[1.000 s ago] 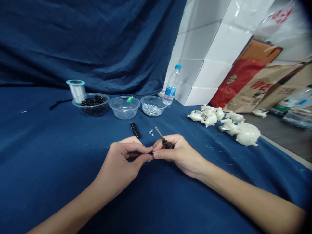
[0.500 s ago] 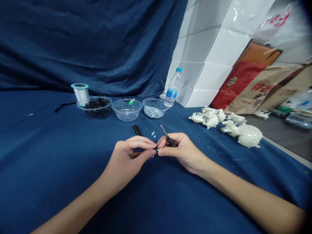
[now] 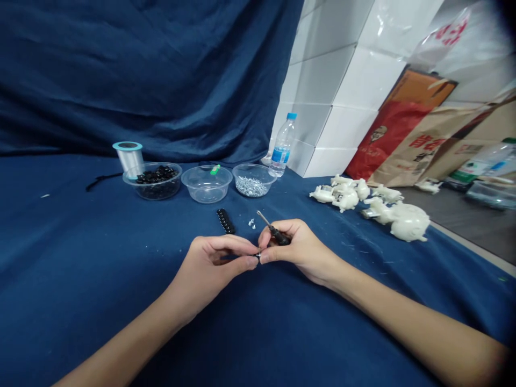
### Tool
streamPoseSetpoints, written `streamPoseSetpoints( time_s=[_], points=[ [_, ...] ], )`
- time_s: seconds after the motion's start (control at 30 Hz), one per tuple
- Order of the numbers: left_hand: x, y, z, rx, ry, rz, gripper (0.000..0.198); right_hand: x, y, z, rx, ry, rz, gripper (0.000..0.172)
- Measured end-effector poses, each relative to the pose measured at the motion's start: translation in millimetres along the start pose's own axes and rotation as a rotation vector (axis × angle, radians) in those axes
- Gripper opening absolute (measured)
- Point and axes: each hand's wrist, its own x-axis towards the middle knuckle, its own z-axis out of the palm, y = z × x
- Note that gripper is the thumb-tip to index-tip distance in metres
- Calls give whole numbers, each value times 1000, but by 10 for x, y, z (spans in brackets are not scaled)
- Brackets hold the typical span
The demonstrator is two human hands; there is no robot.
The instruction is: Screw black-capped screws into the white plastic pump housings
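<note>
Our left hand point(image 3: 215, 263): fingers pinching a small dark piece point(image 3: 256, 255), mostly hidden | our right hand point(image 3: 297, 248): fingers grasping a screwdriver point(image 3: 279, 235), thumb at the piece's silvery end | we have the piece between both hands, above blue cloth point(image 3: 121, 301), near loose screws point(image 3: 252, 223) and a black strip point(image 3: 225, 221)

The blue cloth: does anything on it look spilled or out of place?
A few small metal pieces lie loose on the cloth, outside the bowl of similar pieces, perhaps set out on purpose. A white scrap at far left also looks stray.
</note>
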Motion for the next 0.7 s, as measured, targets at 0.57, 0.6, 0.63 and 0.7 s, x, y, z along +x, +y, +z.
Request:
streamPoseSetpoints(
  time_s=[0.57,0.6,0.63,0.7],
  points=[
    [2,-36,45,4,97,-25,7,-5,-9,70,-126,62,-38,20],
    [2,-31,55,5,98,-32,7,-10,-9,79,-124,69,-42,21],
    [1,-25,66,6,97,-36,7,-16,-7,87,-124,77,-48,22],
    [1,-15,85,-2,93,-43,7,-31,-1,100,-140,98,-68,23]
  ],
)
